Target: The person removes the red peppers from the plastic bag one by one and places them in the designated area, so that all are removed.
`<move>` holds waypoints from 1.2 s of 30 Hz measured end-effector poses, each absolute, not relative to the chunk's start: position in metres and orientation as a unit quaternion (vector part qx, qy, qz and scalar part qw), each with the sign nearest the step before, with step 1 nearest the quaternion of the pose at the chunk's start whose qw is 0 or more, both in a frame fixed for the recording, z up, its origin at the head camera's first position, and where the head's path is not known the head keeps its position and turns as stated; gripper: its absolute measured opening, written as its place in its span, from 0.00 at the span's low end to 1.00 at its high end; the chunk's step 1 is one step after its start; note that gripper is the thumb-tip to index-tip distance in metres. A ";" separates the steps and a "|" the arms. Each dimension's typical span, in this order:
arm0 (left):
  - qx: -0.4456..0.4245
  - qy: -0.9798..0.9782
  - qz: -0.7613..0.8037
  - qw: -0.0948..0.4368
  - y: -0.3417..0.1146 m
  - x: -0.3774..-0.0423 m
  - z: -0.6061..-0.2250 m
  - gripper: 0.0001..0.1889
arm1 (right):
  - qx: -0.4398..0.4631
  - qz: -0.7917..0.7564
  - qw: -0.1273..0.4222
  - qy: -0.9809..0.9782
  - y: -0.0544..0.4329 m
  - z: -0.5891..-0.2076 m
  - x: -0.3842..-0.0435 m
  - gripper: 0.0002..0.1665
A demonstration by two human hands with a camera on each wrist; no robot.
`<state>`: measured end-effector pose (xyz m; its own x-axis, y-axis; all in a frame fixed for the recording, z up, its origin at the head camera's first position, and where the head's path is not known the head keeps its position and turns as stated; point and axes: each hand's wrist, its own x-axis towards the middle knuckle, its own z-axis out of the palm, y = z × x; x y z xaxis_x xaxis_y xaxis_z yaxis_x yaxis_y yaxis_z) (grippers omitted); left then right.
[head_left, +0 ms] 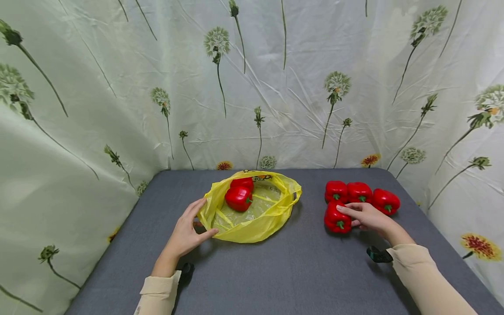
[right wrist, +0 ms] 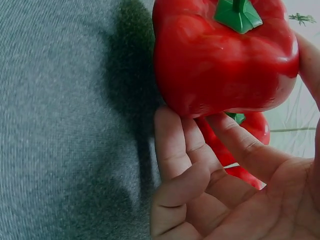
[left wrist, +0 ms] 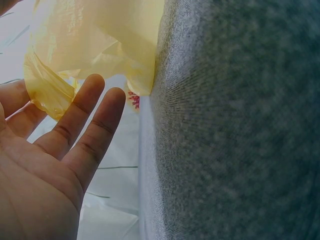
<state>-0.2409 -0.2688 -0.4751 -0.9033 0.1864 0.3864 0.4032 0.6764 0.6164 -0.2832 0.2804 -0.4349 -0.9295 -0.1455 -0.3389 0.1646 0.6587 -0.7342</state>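
Note:
My right hand (head_left: 368,217) grips a red bell pepper (head_left: 337,217) with a green stem, thumb on top and fingers at its side. In the right wrist view this pepper (right wrist: 225,60) fills the upper part, the fingers bent against its underside; I cannot tell if it touches the table. On the left, a yellow plastic bag (head_left: 256,236) lies with its mouth spread, holding two red bell peppers (head_left: 239,199). My left hand (head_left: 188,229) rests against the bag's left rim, thumb and forefinger spread apart. The left wrist view shows two nearly straight fingers (left wrist: 97,132) beside the bag (left wrist: 100,40).
Three more red bell peppers (head_left: 359,192) stand in a row behind the right hand. Everything is on a dark grey table (head_left: 291,271). A pale curtain with dandelion prints (head_left: 275,87) hangs behind and at both sides. Dark straps (head_left: 379,254) sit at the wrists.

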 end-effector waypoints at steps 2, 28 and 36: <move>-0.164 -0.903 -0.368 0.148 -0.269 -0.241 -0.475 0.50 | 0.006 -0.413 0.187 0.891 0.281 -0.436 -0.283 0.55; -0.165 -0.903 -0.368 0.148 -0.269 -0.242 -0.475 0.50 | 0.015 -0.411 0.180 0.894 0.282 -0.439 -0.287 0.57; -0.164 -0.903 -0.368 0.147 -0.269 -0.242 -0.476 0.50 | 0.018 -0.417 0.182 0.891 0.283 -0.439 -0.287 0.57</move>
<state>-0.2424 -0.2694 -0.4755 -0.9026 0.1889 0.3869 0.4054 0.6757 0.6157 -0.2873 0.2829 -0.4389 -0.9334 -0.1198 -0.3382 0.1828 0.6522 -0.7356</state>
